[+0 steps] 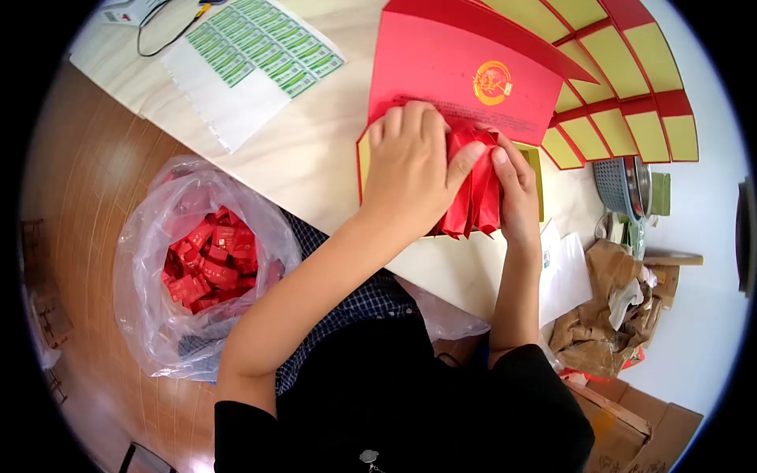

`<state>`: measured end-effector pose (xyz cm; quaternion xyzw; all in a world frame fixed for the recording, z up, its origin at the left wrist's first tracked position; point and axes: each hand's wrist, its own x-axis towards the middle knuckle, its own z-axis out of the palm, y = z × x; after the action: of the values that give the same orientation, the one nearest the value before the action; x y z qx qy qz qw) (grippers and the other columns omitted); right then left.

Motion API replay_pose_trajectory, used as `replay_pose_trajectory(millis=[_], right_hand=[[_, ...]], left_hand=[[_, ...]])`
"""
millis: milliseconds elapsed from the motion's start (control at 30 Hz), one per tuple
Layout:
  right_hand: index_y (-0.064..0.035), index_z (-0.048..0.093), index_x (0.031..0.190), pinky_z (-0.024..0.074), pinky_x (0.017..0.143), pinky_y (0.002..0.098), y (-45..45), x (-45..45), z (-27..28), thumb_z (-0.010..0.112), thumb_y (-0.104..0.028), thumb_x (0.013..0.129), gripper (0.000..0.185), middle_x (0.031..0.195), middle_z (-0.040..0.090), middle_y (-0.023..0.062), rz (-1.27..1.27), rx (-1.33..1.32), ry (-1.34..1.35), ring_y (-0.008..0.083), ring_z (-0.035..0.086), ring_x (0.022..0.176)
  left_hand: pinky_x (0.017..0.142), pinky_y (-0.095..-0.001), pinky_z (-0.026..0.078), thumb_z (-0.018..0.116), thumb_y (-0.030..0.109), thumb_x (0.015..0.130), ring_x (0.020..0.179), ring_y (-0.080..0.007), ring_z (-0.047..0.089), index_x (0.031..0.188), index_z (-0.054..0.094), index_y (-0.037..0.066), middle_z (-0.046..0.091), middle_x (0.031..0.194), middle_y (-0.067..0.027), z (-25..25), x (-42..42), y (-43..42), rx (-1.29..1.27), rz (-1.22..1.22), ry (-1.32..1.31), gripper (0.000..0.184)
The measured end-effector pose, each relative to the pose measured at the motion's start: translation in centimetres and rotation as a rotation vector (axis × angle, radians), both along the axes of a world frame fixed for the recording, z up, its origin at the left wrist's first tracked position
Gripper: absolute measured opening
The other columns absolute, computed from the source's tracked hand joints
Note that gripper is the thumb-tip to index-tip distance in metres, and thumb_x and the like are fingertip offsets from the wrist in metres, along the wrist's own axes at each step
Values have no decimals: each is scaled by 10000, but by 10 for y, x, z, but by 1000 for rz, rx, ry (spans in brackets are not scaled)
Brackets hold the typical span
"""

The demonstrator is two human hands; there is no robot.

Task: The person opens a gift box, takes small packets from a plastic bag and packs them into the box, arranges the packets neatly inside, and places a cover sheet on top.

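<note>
Both of my hands are at an open red box point(465, 71) with a yellow inside and a gold emblem on its raised lid. Several upright red packets point(473, 193) are pressed together between my hands, over the box's front part. My left hand point(410, 162) lies along their left side, its thumb on the packets. On their right side, my right hand point(514, 185) has its thumb and fingers closed round them. The bottoms of the packets stick out toward me, and my hands hide much of the box's inside.
A clear plastic bag point(138, 276) of small red packets stands below the table's left edge. Green label sheets point(260, 43) lie at the table's back left. Stacked red and yellow boxes point(623, 63), a grey basket point(615, 185) and brown paper point(599, 331) are at the right.
</note>
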<state>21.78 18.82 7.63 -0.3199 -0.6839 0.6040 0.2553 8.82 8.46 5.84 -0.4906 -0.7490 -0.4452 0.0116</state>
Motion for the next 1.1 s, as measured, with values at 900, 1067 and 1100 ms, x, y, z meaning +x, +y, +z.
replay_pose_trajectory(millis=[900,1067,1100], right_hand=[[-8,476,1117,488,652,413,-7,-7,-16,551,-135,934,235,889,652,204,-39,695,-313,351,639,718],[4,492,1032,475,634,449,-7,-2,-11,484,-205,974,217,797,637,218,-139,641,-441,388,628,716],[4,492,1032,475,634,449,-5,0,-9,484,-205,974,217,797,637,218,-145,640,-446,388,628,716]], left_hand=[[718,-302,378,597,225,778,888,-173,481,976,533,115,479,910,-39,-8,11,31,-220,82,573,236],[879,-379,396,535,249,900,1027,-274,484,1118,524,42,508,1092,-129,2,-4,9,-27,-193,128,301],[879,-379,396,535,249,900,1027,-274,484,1118,524,42,508,1092,-129,4,-12,-3,-26,-200,126,301]])
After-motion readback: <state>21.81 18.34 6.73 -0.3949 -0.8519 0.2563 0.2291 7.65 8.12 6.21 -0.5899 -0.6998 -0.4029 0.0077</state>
